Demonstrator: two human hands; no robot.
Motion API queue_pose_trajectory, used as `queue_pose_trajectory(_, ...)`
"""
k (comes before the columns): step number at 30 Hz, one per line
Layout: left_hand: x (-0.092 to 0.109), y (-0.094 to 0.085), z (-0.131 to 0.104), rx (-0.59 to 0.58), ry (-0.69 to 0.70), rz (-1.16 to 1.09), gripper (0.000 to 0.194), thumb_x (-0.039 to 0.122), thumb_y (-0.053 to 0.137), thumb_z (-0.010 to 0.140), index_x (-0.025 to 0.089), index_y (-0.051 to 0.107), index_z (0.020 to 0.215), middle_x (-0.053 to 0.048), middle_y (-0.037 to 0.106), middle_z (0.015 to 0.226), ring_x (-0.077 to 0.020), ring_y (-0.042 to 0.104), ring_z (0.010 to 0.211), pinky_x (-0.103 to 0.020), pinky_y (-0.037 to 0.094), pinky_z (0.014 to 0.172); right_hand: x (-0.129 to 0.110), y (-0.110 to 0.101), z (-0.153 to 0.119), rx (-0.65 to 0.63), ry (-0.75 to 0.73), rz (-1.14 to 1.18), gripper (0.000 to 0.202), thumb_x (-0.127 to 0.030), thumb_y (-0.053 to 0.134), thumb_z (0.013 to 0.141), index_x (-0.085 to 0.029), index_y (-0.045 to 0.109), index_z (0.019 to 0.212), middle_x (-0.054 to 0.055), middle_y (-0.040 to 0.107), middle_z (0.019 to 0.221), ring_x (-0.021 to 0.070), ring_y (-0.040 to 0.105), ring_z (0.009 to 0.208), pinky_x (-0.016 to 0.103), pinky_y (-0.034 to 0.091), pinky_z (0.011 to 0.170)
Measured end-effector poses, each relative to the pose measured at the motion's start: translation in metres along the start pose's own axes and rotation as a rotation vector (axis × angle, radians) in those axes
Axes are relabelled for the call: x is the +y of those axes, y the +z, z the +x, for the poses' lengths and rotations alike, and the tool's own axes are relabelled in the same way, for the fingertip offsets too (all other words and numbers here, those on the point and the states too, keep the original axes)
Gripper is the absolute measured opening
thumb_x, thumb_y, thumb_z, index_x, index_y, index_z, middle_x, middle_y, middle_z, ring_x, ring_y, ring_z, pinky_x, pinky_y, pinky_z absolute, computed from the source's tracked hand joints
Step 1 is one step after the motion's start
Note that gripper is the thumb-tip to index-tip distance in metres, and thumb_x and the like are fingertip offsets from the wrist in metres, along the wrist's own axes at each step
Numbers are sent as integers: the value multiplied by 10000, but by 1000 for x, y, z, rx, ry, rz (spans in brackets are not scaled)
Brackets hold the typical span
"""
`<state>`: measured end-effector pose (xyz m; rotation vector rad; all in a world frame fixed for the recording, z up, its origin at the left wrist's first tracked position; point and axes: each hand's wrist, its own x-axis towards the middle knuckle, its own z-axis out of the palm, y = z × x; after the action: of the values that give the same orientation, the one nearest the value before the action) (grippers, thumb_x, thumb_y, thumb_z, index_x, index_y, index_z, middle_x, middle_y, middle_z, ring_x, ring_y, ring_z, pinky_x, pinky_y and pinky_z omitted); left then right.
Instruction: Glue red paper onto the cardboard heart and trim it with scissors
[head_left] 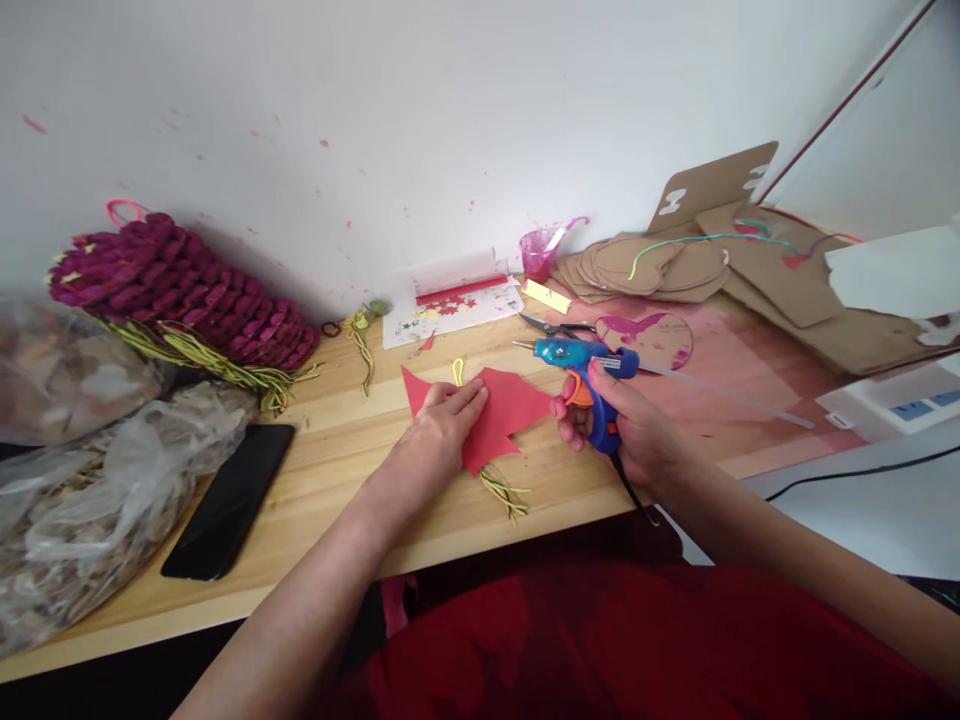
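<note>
A red paper cutout (510, 405) with pointed edges lies on the wooden table. Yellow string makes a loop (458, 371) above it, and a yellow tassel (506, 493) sticks out below. My left hand (446, 420) rests on the cutout's left part with its fingers stretched out. My right hand (630, 425) is wrapped round a blue glue gun (562, 352) with an orange trigger. The gun's nozzle points left, above the paper, and a clear glue stick (735, 397) trails from its back.
Left: magenta layered craft piece (187, 290), plastic bags (112, 490), black phone (229, 500). Behind: white sheet with small stars (487, 308), pruning shears (559, 327), pink cup (537, 255). Right: cardboard cutouts (637, 268), white box (892, 400), black cable (862, 470).
</note>
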<state>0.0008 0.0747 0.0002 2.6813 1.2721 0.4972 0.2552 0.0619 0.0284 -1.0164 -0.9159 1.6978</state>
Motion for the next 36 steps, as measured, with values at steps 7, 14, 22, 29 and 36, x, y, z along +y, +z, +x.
queue_pose_trajectory(7, 9, -7, 2, -11, -30, -2, 691, -46, 400, 851, 165, 434, 1508, -122, 448, 1557, -279, 496, 1136, -492, 529, 985, 2, -3, -1, 16, -18, 11, 384, -617, 507, 900, -235, 522, 863, 30, 671, 799, 138, 576, 572, 271, 427, 514)
queue_pose_trajectory(14, -1, -4, 1, 10, 6, -62, 719, -62, 382, 838, 198, 448, 1504, -103, 501, 1519, -273, 524, 1131, -495, 526, 985, 0, -4, -1, 82, -58, -26, 394, -634, 493, 882, -241, 509, 874, 31, 675, 784, 175, 633, 623, 293, 431, 527)
queue_pose_trajectory(22, 10, -5, -3, -42, 76, 117, 588, 8, 414, 908, 137, 461, 1479, -174, 489, 1514, -311, 498, 1266, -517, 494, 1040, 2, -4, 2, 58, -29, 53, 401, -619, 585, 853, -220, 551, 865, 20, 668, 757, 132, 569, 541, 265, 425, 507)
queue_pose_trajectory(29, 20, -18, -4, -86, 97, 61, 465, 96, 436, 967, 172, 550, 1412, -138, 565, 1451, -292, 519, 1276, -496, 522, 1037, 3, -4, 2, 61, -28, 33, 407, -622, 600, 845, -222, 528, 864, 12, 657, 734, 129, 567, 529, 260, 448, 508)
queue_pose_trajectory(36, 16, -12, -9, -80, 107, 30, 487, 47, 468, 940, 150, 547, 1410, -149, 569, 1447, -301, 530, 1299, -510, 510, 1054, 5, -5, 2, 52, -7, 54, 390, -602, 593, 872, -214, 552, 850, 11, 658, 729, 119, 574, 549, 239, 461, 523)
